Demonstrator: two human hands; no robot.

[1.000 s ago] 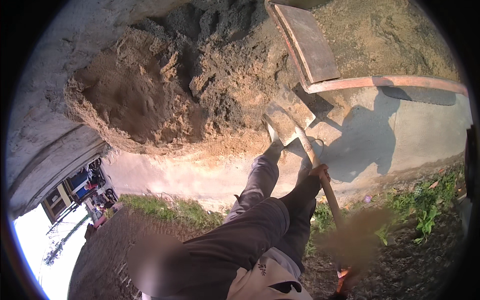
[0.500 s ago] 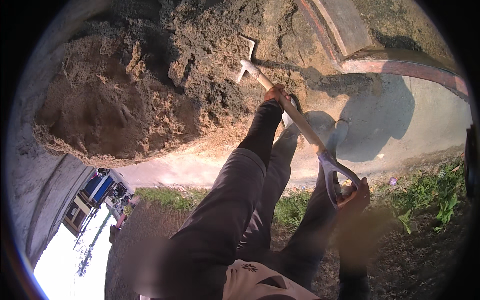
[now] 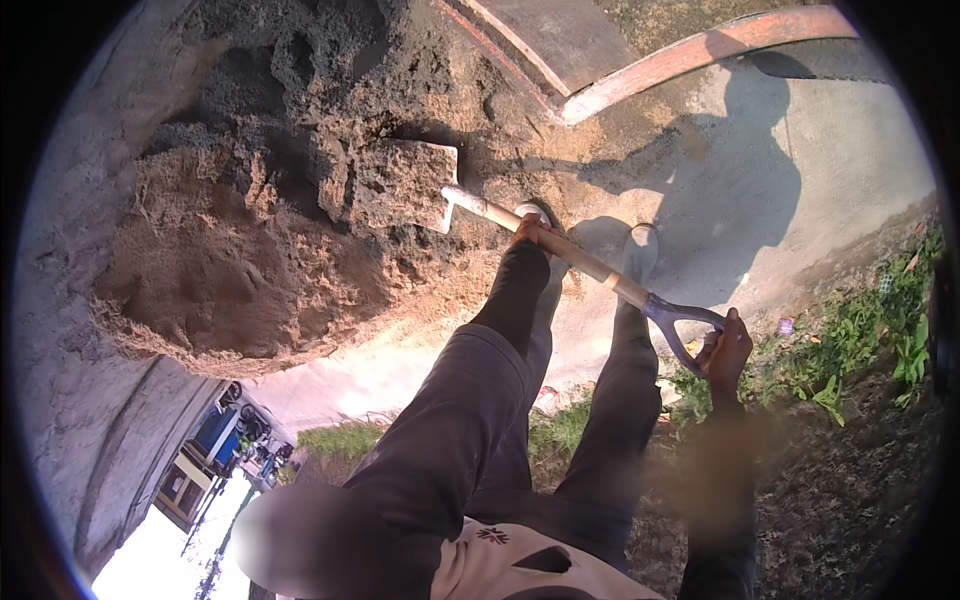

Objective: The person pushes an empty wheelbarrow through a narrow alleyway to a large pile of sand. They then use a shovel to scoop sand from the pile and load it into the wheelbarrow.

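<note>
A shovel (image 3: 592, 264) with a wooden shaft and a grey D-shaped handle slants across the middle of the view. My left hand (image 3: 532, 236) is wrapped round the shaft, not far behind the blade. At the other end, my right hand (image 3: 729, 352) grips the D-handle. The metal blade (image 3: 449, 212) carries a flat heap of damp, brownish sandy mix (image 3: 398, 186), which hides most of its face. Around and beyond the blade spreads a large pile of the same mix (image 3: 225, 265), darker and wetter at the back.
My shoes (image 3: 643, 238) stand on concrete (image 3: 740, 215) beside the pile. A frame with reddish edges (image 3: 660, 72) and a board (image 3: 560, 40) lie at the far right. Green plants (image 3: 890, 330) edge dark soil on the right; a wall (image 3: 70, 300) runs along the left.
The blade, earlier sunk in the pile with mainly its back edge showing, now bears a load of mix. The shovel has shifted left and lies flatter. Both hands keep their grip; the view has turned.
</note>
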